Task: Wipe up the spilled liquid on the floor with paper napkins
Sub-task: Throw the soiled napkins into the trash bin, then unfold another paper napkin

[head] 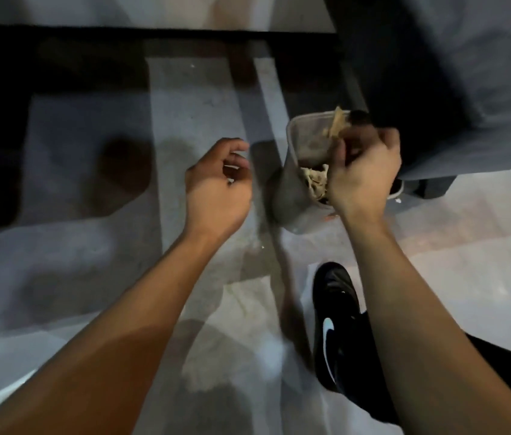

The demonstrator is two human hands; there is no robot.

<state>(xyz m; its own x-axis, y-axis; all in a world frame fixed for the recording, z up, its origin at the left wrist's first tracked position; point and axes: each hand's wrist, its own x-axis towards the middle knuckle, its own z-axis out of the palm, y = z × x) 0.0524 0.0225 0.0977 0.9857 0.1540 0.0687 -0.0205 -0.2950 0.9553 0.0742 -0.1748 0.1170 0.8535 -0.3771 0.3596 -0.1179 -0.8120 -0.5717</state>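
Observation:
My right hand (365,171) hovers over a grey waste bin (291,186) on the floor, fingers closed on a crumpled, brown-stained paper napkin (337,124) that sticks up above the bin's far rim. More soiled napkins (315,180) lie inside the bin. My left hand (216,183) hangs in the air just left of the bin, fingers loosely curled and apart, holding nothing. The pale floor (204,98) around the bin shows dull darker patches; I cannot tell whether they are wet.
A dark grey sofa or bed (436,73) overhangs the bin at the upper right. A black low edge (59,58) runs across the back and left. My black shoe (337,321) stands on the floor below the bin.

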